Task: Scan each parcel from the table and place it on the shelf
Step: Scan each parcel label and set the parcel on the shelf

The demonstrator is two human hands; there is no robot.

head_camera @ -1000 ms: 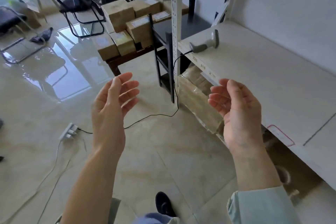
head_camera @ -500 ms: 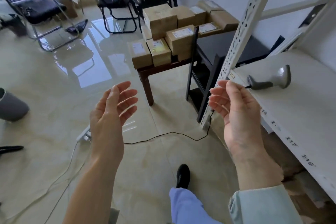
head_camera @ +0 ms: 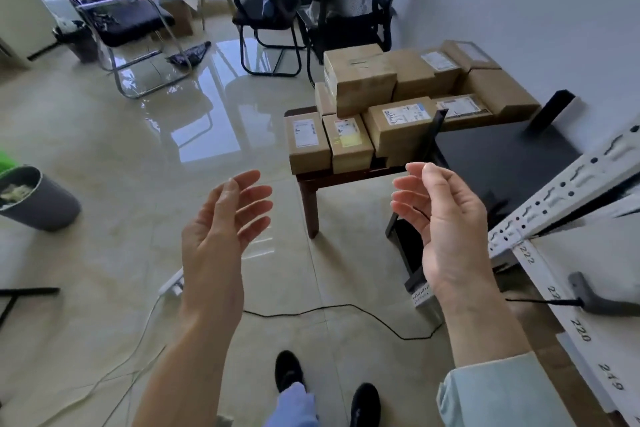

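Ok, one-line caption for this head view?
Both empty hands, left hand and right hand, raised toward stacked parcels on the table; scanner lies on shelf.

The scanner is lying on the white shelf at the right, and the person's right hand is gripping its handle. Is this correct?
Not quite. The scanner does lie on the white shelf at the right, but the right hand grips nothing: its fingers are relaxed, apart from the scanner. The head view shows this.

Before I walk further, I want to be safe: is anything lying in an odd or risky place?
Yes. A black cable trails loose across the floor from the scanner on the shelf, just ahead of the shoes. It could catch a foot.
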